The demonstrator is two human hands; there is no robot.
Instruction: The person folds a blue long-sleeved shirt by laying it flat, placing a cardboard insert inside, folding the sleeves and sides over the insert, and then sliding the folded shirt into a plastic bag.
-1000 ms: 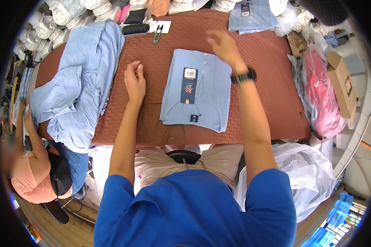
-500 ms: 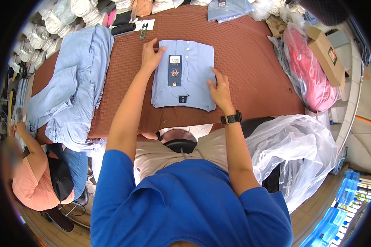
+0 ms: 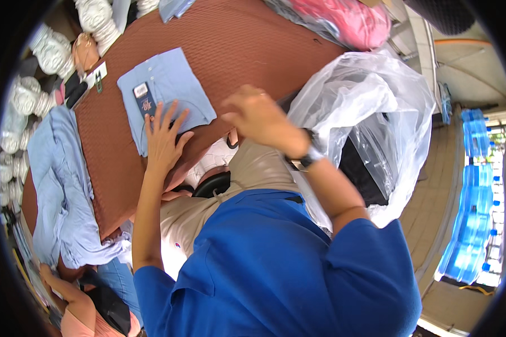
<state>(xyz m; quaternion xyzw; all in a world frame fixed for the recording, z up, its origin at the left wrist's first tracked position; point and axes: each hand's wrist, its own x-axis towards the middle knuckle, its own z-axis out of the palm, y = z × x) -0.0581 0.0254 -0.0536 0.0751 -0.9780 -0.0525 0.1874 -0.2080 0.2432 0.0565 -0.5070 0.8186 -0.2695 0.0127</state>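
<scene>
A folded light-blue shirt [image 3: 180,76] with white buttons lies on the brown-covered table. A dark paper tag [image 3: 145,103] rests on its front. My left hand [image 3: 166,137] is spread over the shirt's near part, fingertips beside and partly over the tag's lower end. Past the shirt's right edge, my right hand [image 3: 260,119] hovers above the table edge, smeared by motion, so I cannot make out its fingers. A dark watch [image 3: 308,150] is on that wrist. Close by on the right stands a large clear plastic bag [image 3: 348,84] with dark contents.
Unfolded light-blue shirts [image 3: 62,174] drape over the table's left side. Small scissors [image 3: 99,82] and a black spool [image 3: 76,94] lie beyond them. Rolled white garments [image 3: 50,53] line the far left. A pink bundle [image 3: 348,22] in plastic sits at the far edge. Another person's arm [image 3: 62,283] is at lower left.
My view has swung to the right. My left hand has gone from the shirt's far left corner to its near part; my right hand has left its right edge and moved toward the plastic bag.
</scene>
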